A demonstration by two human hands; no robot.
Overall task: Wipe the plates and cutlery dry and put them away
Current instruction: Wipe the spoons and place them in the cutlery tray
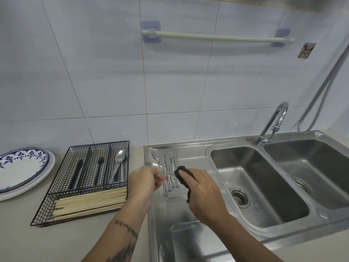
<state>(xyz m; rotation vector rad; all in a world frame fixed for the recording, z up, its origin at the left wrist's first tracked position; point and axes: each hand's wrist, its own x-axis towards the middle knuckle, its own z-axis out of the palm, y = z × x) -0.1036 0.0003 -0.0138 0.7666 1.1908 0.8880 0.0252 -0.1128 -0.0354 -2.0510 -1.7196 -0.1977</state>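
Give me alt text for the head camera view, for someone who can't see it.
The left hand holds a spoon while the right hand wipes its handle with a dark cloth over forks on the sink drainboard. A wire cutlery tray and plates sit left.

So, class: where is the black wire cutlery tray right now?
In the head view, the black wire cutlery tray sits on the counter, left of the sink's draining board, between the stacked plates and the left hand.
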